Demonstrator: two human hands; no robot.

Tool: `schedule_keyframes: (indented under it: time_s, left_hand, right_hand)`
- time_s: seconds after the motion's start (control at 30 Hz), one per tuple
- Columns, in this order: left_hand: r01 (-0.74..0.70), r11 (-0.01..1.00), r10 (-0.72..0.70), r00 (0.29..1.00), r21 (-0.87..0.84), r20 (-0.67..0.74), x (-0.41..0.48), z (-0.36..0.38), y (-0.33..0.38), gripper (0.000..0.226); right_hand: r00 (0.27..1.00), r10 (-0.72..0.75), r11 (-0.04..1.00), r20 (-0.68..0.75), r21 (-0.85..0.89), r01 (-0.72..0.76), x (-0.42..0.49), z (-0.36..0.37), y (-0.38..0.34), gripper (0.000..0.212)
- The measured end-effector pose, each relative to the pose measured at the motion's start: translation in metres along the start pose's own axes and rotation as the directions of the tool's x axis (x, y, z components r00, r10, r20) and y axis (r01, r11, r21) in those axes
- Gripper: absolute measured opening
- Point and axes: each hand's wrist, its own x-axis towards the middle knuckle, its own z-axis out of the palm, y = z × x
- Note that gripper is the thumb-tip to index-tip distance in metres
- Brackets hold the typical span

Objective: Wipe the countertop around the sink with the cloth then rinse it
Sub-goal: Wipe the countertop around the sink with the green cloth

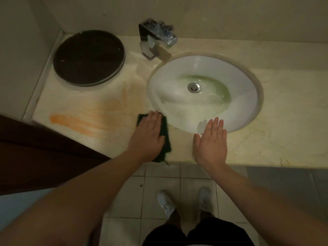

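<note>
— Where's the cloth (166,139)?
— Under the left hand (148,134), fingers pressed flat, on the countertop (284,107) just left of the sink (159,89).
— The right hand (211,142)?
— Spread straight, holding nothing. It may be touching the countertop, but it's too dim to tell.

just one head cam, looking pretty much straight down from close above the sink (204,93), with floor tiles (159,189) below it in frame
</note>
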Motion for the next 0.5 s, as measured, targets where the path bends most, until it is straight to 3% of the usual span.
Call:
schedule_keyframes:
  time_s: [0.2,0.3,0.5]
  left_hand:
    - [0.180,0.983,-0.178,0.983,0.041,-0.045,-0.003,-0.012,-0.055,0.072]
    - [0.228,0.974,-0.228,0.973,-0.005,-0.037,0.002,-0.015,-0.027,0.079]
    - [0.181,0.974,-0.190,0.981,-0.138,-0.049,-0.014,0.008,0.060,0.082]
  right_hand:
    - [0.999,-0.005,1.000,0.041,-0.003,0.005,0.002,-0.003,0.000,0.073]
    - [0.999,-0.004,1.000,0.041,0.008,0.004,0.001,-0.004,0.002,0.074]
    - [0.998,-0.067,0.997,0.019,0.045,0.066,-0.003,-0.007,-0.003,0.074]
